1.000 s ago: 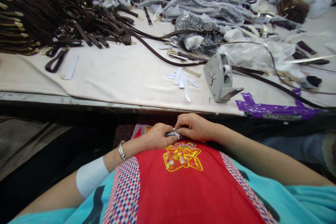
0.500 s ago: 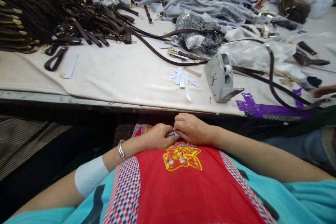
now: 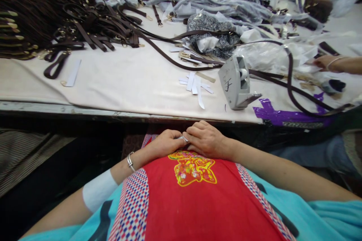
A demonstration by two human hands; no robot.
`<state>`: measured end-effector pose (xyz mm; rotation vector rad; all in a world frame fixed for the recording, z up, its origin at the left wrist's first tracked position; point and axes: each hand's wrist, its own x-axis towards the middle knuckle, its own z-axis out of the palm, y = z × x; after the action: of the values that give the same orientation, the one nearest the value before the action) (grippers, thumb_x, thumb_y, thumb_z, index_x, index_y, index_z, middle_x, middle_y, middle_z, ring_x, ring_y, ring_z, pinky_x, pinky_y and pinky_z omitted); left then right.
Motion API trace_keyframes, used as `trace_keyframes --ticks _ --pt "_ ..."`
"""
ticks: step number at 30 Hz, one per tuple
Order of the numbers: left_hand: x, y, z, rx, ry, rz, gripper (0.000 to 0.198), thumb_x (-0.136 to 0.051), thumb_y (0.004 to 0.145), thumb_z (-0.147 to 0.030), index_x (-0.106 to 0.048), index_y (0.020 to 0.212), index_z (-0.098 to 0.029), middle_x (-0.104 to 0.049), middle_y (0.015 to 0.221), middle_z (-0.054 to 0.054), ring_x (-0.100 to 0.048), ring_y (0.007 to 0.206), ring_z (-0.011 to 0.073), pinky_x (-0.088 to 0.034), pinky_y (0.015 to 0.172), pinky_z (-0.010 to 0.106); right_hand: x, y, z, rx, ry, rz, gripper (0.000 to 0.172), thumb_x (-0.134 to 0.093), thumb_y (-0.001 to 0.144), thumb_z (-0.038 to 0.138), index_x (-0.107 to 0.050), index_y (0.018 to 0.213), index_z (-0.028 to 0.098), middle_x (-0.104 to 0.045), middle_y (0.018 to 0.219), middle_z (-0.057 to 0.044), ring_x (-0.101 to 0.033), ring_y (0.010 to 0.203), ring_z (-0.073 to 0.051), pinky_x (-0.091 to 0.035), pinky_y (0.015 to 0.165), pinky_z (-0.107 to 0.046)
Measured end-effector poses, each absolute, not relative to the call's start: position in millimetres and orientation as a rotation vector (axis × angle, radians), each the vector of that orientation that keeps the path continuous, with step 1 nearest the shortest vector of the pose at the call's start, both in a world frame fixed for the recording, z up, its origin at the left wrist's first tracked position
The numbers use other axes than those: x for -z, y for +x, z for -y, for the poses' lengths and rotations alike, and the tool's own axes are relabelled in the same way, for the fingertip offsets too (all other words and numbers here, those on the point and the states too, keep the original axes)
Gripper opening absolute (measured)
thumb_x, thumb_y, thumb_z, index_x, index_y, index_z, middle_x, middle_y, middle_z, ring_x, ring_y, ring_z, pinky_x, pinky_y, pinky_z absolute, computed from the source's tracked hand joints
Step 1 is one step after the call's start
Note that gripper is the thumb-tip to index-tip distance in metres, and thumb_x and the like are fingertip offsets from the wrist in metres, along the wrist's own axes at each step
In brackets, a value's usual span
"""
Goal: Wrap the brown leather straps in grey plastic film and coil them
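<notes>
My two hands meet in my lap, just below the table's front edge (image 3: pixel 85 110) and over a red apron (image 3: pixel 198 196). My left hand (image 3: pixel 166 144), with a silver bangle on its wrist, has its fingers curled. My right hand (image 3: pixel 207 140) is closed against it, fingers folded over. Between their fingertips a small grey piece (image 3: pixel 183 138) shows only as a silvery sliver; the rest is hidden by the fingers.
On the cloth-covered table stand a grey tape dispenser (image 3: pixel 236 83), white paper strips (image 3: pixel 195 84), a heap of brown straps (image 3: pixel 85 26) and grey-wrapped straps (image 3: pixel 198 0). Purple tape (image 3: pixel 283 115) marks the front edge. Another person's hand (image 3: pixel 325 62) rests at the right.
The grey piece showed more between my fingers before; now my hands cover most of it. Another person's hand has come in at the right, and the long brown strap there has shifted.
</notes>
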<state>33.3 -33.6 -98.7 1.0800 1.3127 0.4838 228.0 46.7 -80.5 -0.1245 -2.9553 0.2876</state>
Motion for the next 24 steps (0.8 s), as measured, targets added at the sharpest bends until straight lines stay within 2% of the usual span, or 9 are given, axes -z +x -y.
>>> trace_keyframes --ticks 4,6,12,15,17,20,22,24 --pt "96 32 30 -0.622 0.883 -1.151 0.025 -0.058 0.076 -0.039 -0.056 0.068 -0.015 -0.051 0.062 -0.003 -0.041 0.056 0.0106 -0.035 0.056 0.025 82 231 -45 -0.068 -0.184 2.900 0.030 -0.047 0.101 0.028 -0.061 0.119 0.010 -0.067 0.104 -0.014 -0.054 0.088 -0.023 -0.037 0.074 -0.039" --pt "94 33 29 -0.651 0.864 -1.133 0.028 -0.057 0.078 -0.040 -0.052 0.066 -0.016 -0.048 0.061 -0.003 -0.038 0.055 0.0100 -0.033 0.055 0.025 86 232 -44 -0.039 -0.205 2.859 0.030 -0.049 0.100 0.027 -0.060 0.122 0.010 -0.067 0.108 -0.014 -0.055 0.091 -0.024 -0.037 0.075 -0.039" --pt "79 34 25 -0.661 0.960 -1.170 0.039 -0.057 0.085 -0.052 -0.054 0.073 -0.015 -0.050 0.067 -0.002 -0.040 0.060 0.0100 -0.032 0.056 0.023 79 240 -41 -0.210 -0.382 2.673 0.036 -0.056 0.096 0.031 -0.058 0.127 0.014 -0.066 0.116 -0.014 -0.058 0.106 -0.027 -0.044 0.088 -0.042" --pt "72 32 24 -0.692 0.937 -1.200 0.039 -0.060 0.084 -0.052 -0.054 0.076 -0.015 -0.048 0.067 -0.003 -0.039 0.060 0.0099 -0.031 0.056 0.023 58 263 -61 -0.255 -0.638 2.395 0.038 -0.060 0.092 0.028 -0.058 0.128 0.018 -0.062 0.123 -0.015 -0.056 0.115 -0.029 -0.045 0.097 -0.046" --pt "70 32 24 -0.692 0.949 -1.218 0.041 -0.060 0.083 -0.055 -0.055 0.078 -0.015 -0.048 0.068 -0.003 -0.039 0.061 0.0105 -0.031 0.057 0.023 44 285 -89 -0.204 -0.930 2.077 0.036 -0.060 0.090 0.028 -0.061 0.125 0.019 -0.060 0.125 -0.015 -0.057 0.114 -0.029 -0.045 0.097 -0.046" --pt "71 36 24 -0.646 0.999 -1.246 0.048 -0.059 0.080 -0.063 -0.058 0.079 -0.015 -0.050 0.069 -0.001 -0.043 0.063 0.0130 -0.034 0.059 0.024 31 320 -139 -0.323 -1.384 1.572 0.035 -0.055 0.090 0.036 -0.064 0.118 0.017 -0.063 0.120 -0.012 -0.059 0.105 -0.026 -0.047 0.089 -0.040" --pt "72 39 22 -0.616 1.033 -1.261 0.052 -0.058 0.077 -0.068 -0.060 0.077 -0.016 -0.053 0.069 0.000 -0.045 0.065 0.0149 -0.036 0.060 0.024 30 337 -167 -0.611 -1.635 1.317 0.034 -0.051 0.088 0.037 -0.066 0.109 0.015 -0.068 0.107 -0.009 -0.059 0.097 -0.023 -0.048 0.082 -0.035" --pt "75 41 21 -0.609 1.070 -1.254 0.053 -0.058 0.078 -0.069 -0.061 0.079 -0.016 -0.054 0.071 0.001 -0.046 0.067 0.0162 -0.037 0.061 0.025 35 346 -186 -0.802 -1.745 1.233 0.028 -0.053 0.083 0.035 -0.069 0.089 0.013 -0.070 0.088 -0.008 -0.060 0.083 -0.021 -0.047 0.071 -0.032"
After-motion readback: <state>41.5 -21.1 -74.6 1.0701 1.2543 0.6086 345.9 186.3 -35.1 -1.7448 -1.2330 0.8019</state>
